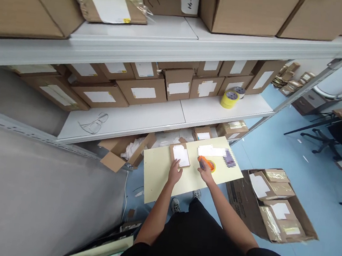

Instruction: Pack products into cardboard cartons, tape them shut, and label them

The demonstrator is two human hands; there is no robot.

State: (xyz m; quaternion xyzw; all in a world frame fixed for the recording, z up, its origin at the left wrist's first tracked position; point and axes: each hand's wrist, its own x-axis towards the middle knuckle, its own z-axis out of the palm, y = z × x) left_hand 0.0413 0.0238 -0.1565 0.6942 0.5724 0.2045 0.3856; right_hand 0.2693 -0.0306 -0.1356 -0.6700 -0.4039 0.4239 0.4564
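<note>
My left hand (176,171) lies on the near edge of a small cardboard box (172,154), its fingers spread over a white paper label (181,154) on top. In my right hand (205,171) is an orange tape dispenser (203,160) with a yellow roll of tape (213,166) on it; my fingers are wrapped round its handle. Both hands are over a pale yellow board (158,171). Beyond the dispenser, white paper slips (208,150) lie on the board beside a blurred purple item (229,158).
Shelves (147,119) ahead bear labelled boxes, yellow tape rolls (229,100) and safety glasses (93,123). An open carton of white packing (130,150) stands to the left. On the floor at right is a large carton (240,194) holding taped parcels. A wheeled chair (325,142) is farther right.
</note>
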